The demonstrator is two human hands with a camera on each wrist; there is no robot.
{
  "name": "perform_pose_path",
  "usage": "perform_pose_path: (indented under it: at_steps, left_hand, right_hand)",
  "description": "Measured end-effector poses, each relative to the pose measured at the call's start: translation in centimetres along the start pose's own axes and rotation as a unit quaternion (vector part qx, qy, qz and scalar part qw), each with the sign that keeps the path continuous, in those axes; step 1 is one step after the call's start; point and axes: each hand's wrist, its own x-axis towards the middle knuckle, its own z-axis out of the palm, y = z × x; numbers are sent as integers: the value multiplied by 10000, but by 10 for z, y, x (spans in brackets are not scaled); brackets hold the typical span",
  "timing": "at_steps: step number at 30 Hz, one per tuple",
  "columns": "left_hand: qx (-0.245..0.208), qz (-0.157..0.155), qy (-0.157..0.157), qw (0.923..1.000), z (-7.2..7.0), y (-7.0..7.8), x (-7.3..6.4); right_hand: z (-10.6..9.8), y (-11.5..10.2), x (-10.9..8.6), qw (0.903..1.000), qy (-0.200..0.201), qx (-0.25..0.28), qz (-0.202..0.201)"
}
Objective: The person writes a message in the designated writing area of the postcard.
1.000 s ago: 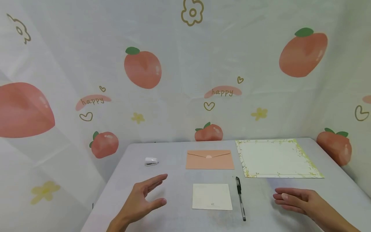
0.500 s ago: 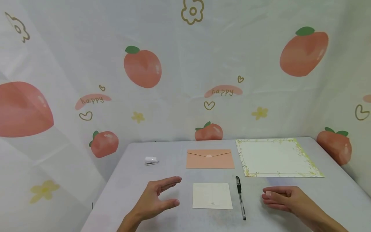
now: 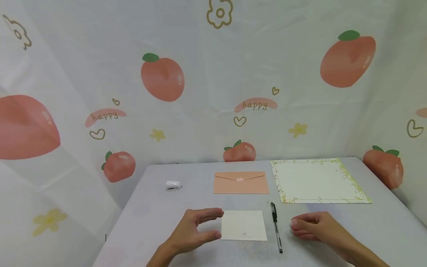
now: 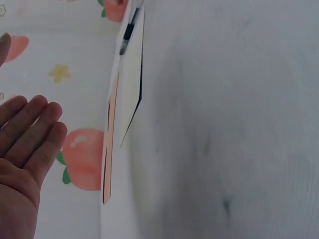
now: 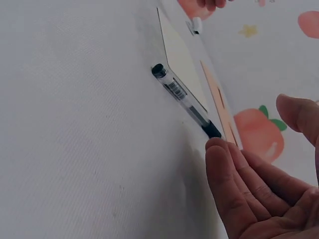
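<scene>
My left hand (image 3: 197, 230) is at the left edge of a small cream card (image 3: 244, 225), thumb and fingers apart with nothing between them. In the left wrist view its fingers (image 4: 35, 129) are straight. To the right of a black-capped clear gel pen (image 3: 276, 227), my right hand (image 3: 313, 228) hovers with relaxed fingers and holds nothing. The right wrist view shows the fingertips (image 5: 217, 144) near the capped end of the pen (image 5: 187, 102), thumb spread away. The card lies flat, with the pen just to its right.
Behind the card lies a peach envelope (image 3: 241, 187), flap side up. A large sheet with a floral yellow border (image 3: 321, 181) occupies the back right of the table (image 3: 197, 178). At the back left stands a small white stapler (image 3: 173, 185). A peach-print curtain (image 3: 200, 122) hangs behind.
My left hand has moved right to the card's left edge. My right hand has moved left toward the pen. The objects on the table have stayed in place.
</scene>
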Motion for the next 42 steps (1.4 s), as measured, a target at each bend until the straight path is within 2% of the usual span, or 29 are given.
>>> perform_pose_path:
  at_steps: [4,9,12,20,22,26,30,35,42]
  left_hand:
    - [-175,-28,-83,9998,7,2,3]
    - [-423,-358,-220,9982,14,4,3]
    - [-510,-452,-233,9974,18,4,1]
    - [-651,-328,-287,9969,29,0,-5]
    - [-676,-267,-316,9969,32,-1,-5]
    - [-788,-339,-323,9958,35,-1,-5]
    - [-859,-446,-337,9947,38,-1,-5]
    - [-986,-510,-377,9931,41,0,-4]
    - [-1053,-495,-396,9924,44,1,-4]
  right_hand:
    - [7,-5,5,9998,93,-175,1]
    - [14,-10,11,9992,160,-359,-72]
    - [19,-13,15,9986,197,-474,-119]
    - [30,-18,24,9977,249,-543,-330]
    - [32,-18,26,9967,318,-652,-358]
    - [37,-18,29,9938,499,-924,-362]
    - [43,-19,32,9871,719,-1383,-376]
    - [51,-19,37,9703,1098,-2116,-413]
    - [58,-18,41,9580,1211,-2514,-657]
